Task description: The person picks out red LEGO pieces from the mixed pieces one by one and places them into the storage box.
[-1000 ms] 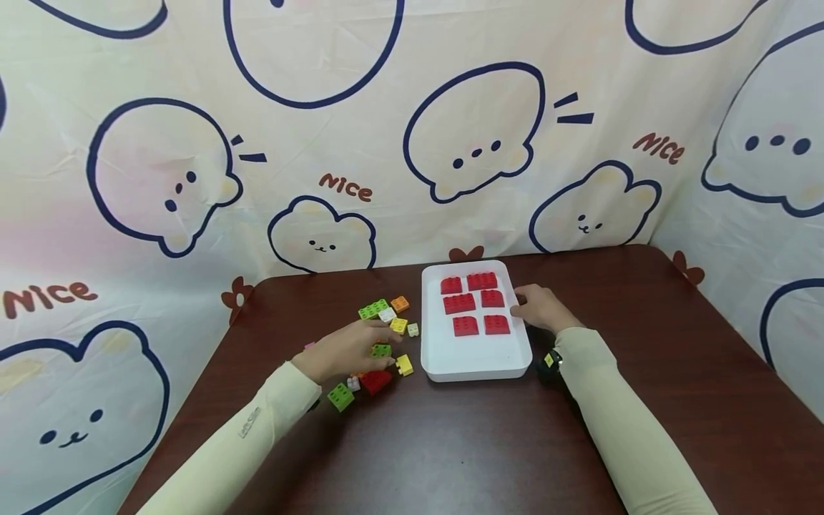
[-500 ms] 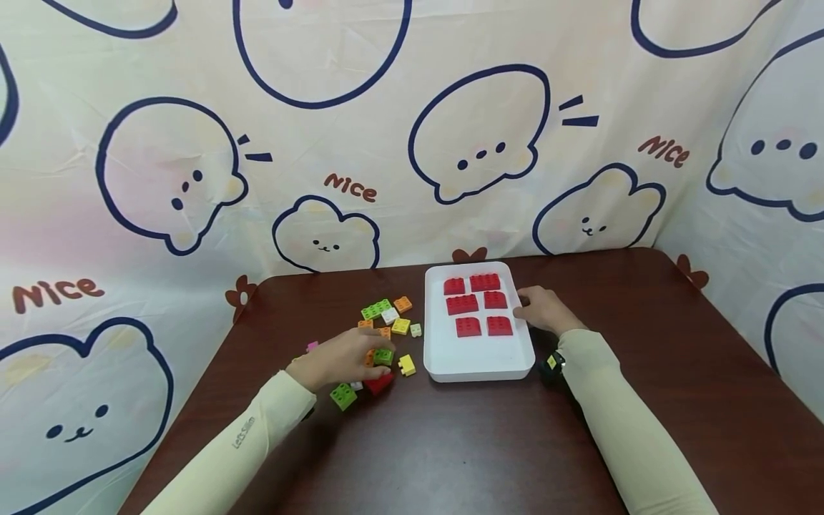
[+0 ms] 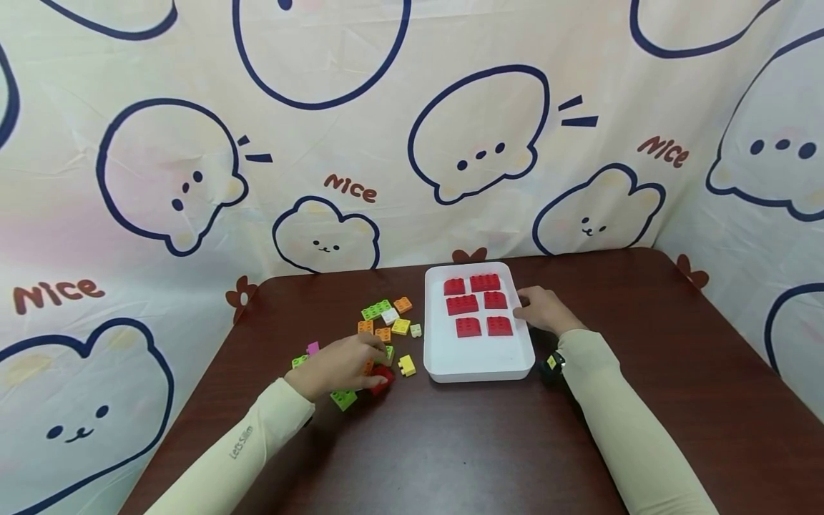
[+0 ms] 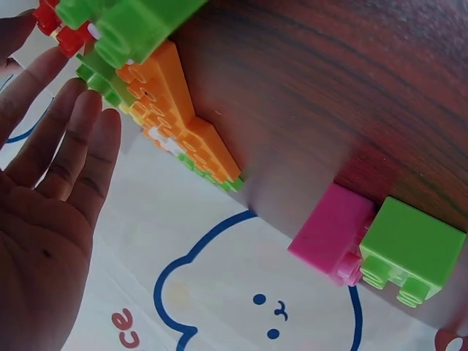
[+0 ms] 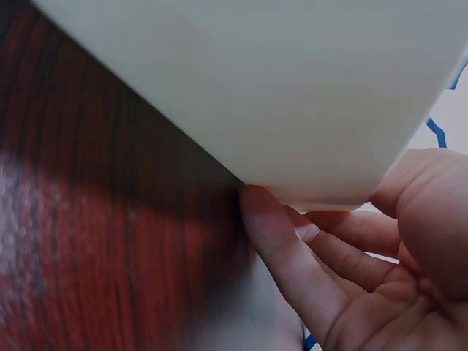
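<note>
In the head view, my left hand (image 3: 341, 365) is low over the loose toy bricks left of the tray. Its thumb and forefinger pinch a red brick (image 3: 383, 380), which the hand partly covers. The left wrist view shows that red brick (image 4: 66, 36) between the fingertips, beside green and orange bricks; the other fingers are fairly straight. My right hand (image 3: 546, 309) grips the right side of a white tray (image 3: 476, 363), thumb over the rim. From the right wrist, the fingers (image 5: 307, 281) curl under the tray wall (image 5: 278, 110). Several red bricks (image 3: 462, 305) lie in rows in the tray.
Near the left hand lie a yellow brick (image 3: 407, 365), a lime brick (image 3: 344, 399), orange bricks (image 3: 365, 327) and a white brick (image 3: 390, 315). A pink brick (image 4: 336, 227) touches a green one (image 4: 413, 245). The brown table (image 3: 450, 450) meets a printed curtain (image 3: 386, 143) behind.
My left hand has shifted slightly left and down, from over the green brick onto the red brick, which it now pinches. The right hand stays on the tray.
</note>
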Action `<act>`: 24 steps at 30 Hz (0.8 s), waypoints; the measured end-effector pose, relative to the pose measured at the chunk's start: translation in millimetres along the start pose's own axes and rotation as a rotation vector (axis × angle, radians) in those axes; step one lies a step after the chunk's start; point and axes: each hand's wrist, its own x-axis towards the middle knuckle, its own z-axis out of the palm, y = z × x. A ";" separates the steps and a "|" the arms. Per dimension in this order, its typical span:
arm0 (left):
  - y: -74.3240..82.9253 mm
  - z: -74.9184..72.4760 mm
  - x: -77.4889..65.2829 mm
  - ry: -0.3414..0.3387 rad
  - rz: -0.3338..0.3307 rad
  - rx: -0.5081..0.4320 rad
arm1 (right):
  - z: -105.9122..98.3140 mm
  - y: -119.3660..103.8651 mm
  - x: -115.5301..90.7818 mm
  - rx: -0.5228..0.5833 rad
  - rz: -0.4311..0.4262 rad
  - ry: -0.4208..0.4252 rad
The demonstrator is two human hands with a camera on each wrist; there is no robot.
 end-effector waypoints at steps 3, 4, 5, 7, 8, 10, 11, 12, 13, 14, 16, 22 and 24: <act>0.8 0.7 -0.3 -0.005 0.000 0.005 | 0.1 0.4 -0.2 0.002 0.001 0.002; 1.2 0.8 -0.3 -0.008 -0.001 0.004 | 0.1 0.4 -0.2 0.005 0.001 0.003; 1.6 0.9 -0.2 -0.011 0.001 0.003 | 0.0 0.5 -0.2 0.007 0.001 0.004; 2.5 1.0 -0.5 -0.016 0.002 0.005 | 0.0 0.5 -0.4 0.010 0.001 0.004; 2.9 1.1 -0.6 -0.019 0.003 0.003 | 0.1 0.5 -0.4 0.013 0.003 0.003; 3.4 1.6 -0.7 -0.030 0.005 -0.007 | 0.5 0.5 -0.2 0.014 0.003 0.000; 3.6 1.8 -0.9 -0.036 0.008 -0.013 | 0.8 0.4 -0.1 0.011 0.003 -0.001; 3.9 1.8 -1.3 -0.041 0.009 -0.020 | 1.1 0.4 0.1 0.008 0.002 -0.002; 4.1 2.0 -1.7 -0.045 0.010 -0.027 | 1.4 0.5 0.2 0.005 0.001 -0.001; 4.3 2.2 -2.1 -0.050 0.011 -0.035 | 1.7 0.7 0.3 0.002 0.000 -0.001; 4.7 2.4 -2.6 -0.053 0.016 -0.043 | 2.2 0.8 0.3 -0.004 -0.006 0.002; 4.2 3.5 -1.1 -0.062 0.029 -0.052 | 1.3 0.9 -0.6 -0.003 -0.012 0.005; 3.4 3.6 -0.2 -0.067 0.033 -0.056 | 0.6 0.5 -0.5 -0.003 -0.014 0.005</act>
